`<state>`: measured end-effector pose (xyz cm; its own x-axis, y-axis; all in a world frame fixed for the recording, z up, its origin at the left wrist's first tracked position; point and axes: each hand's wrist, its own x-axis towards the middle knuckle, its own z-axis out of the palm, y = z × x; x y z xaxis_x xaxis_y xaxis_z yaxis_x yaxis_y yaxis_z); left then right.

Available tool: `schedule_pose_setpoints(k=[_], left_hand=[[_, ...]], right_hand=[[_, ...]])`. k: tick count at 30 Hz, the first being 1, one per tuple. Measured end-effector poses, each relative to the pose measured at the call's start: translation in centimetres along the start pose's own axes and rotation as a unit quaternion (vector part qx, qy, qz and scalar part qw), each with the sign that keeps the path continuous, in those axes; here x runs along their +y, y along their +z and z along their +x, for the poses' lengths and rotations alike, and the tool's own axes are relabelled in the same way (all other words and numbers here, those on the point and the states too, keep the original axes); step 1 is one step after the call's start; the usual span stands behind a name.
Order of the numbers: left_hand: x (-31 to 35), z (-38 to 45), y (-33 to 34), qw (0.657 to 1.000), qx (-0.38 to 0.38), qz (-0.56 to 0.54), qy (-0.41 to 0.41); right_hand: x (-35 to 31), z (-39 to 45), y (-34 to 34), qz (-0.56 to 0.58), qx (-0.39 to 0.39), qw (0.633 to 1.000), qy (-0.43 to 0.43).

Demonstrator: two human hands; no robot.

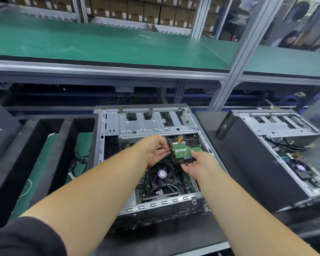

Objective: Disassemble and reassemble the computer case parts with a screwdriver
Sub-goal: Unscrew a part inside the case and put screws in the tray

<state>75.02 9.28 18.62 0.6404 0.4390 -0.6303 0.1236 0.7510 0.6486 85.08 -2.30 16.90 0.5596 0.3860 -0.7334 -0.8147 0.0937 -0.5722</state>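
A second open computer case (277,150) sits on the right, with a small fan (301,168) inside it. A long green shelf (100,45) runs across above — grey metal posts (248,50) hold it up. Brown boxes (137,10) are stacked far behind. Black foam blocks (44,145) lie on the left, near loose black wires (78,163). Another person (290,39) is at the far right.

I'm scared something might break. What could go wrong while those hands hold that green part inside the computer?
The right hand holds the hard drive by one end only, tilted above the fan. If it slips, it might drop onto the fan or the board beneath. The left hand has its fingers at the drive's side, on something too small to make out; a hard tug there might bend it. The case has bare metal edges near both arms, which might scratch.
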Motion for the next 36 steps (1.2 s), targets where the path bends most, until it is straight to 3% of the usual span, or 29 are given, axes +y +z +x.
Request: schedule_pose_setpoints(k=[12, 17, 22, 25, 29, 36], left_hand=[[0.1, 1.5, -0.2, 1.000, -0.012, -0.013, -0.003], [0.3, 1.4, -0.3, 0.996, -0.053, 0.048, -0.051], [0.3, 1.5, -0.1, 0.997, -0.064, 0.016, -0.046], [0.3, 1.6, -0.2, 0.998, -0.041, -0.040, -0.019], [0.4, 1.4, -0.1, 0.996, -0.043, -0.082, -0.014], [0.6, 1.3, 0.1, 0.995, -0.033, -0.091, 0.006]], right_hand=[[-1.0, 1.7, 1.7, -0.005, -0.022, 1.000, -0.015], [-1.6, 1.5, 2.9, 0.026, -0.108, 0.993, -0.049], [-2.0, 1.5, 3.5, 0.080, -0.125, 0.986, -0.074], [-2.3, 1.1, 4.2, 0.053, -0.113, 0.990, -0.062], [-2.8, 0.9, 4.4, -0.072, -0.072, 0.994, 0.034], [-3.7, 0.8, 3.9, 0.001, -0.126, 0.991, 0.034]])
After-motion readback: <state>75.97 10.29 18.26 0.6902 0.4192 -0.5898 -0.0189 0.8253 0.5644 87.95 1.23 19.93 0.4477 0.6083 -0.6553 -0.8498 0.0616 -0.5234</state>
